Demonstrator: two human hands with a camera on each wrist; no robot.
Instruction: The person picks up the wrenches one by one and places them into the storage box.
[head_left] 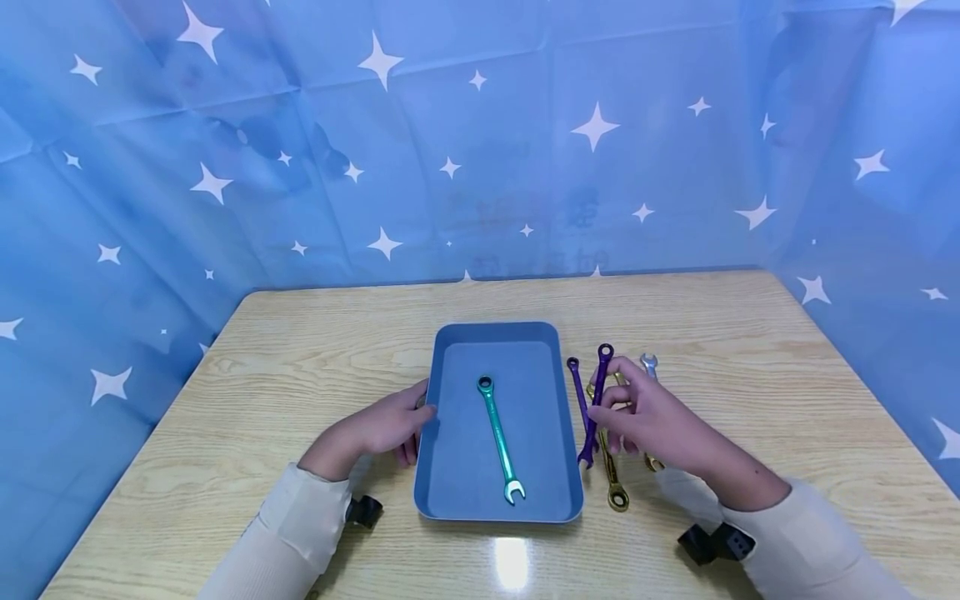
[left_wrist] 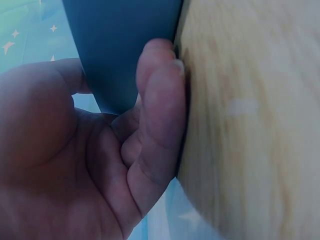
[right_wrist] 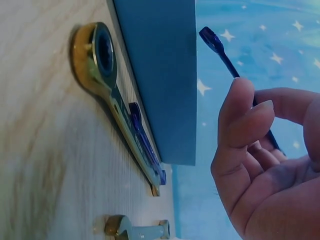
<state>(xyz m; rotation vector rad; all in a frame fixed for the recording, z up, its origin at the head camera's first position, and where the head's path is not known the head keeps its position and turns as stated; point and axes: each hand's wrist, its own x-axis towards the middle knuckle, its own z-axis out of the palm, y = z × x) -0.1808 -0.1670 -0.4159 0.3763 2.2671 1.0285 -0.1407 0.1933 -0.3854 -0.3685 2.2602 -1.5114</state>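
A blue tray (head_left: 465, 475) stands on the table, with a green combination wrench (head_left: 498, 433) lying inside it. At the tray's left side my left hand (head_left: 382, 425) grips the wall, thumb over the rim and fingers against the outside. My right hand (head_left: 663, 421) pinches a purple combination wrench (head_left: 601, 375) between thumb and fingers, just right of the tray. In the right wrist view this purple wrench (right_wrist: 227, 62) is raised off the table. Beneath it lie a second purple wrench (head_left: 578, 387) and a gold wrench (head_left: 614, 479), partly hidden by the hand.
Behind my right hand lies a silver-headed wrench (head_left: 649, 364), and a gold wrench end (head_left: 653, 462) pokes out below the hand. The wooden table (head_left: 322, 342) is bordered by a blue star-patterned cloth (head_left: 510, 167) at the back and sides.
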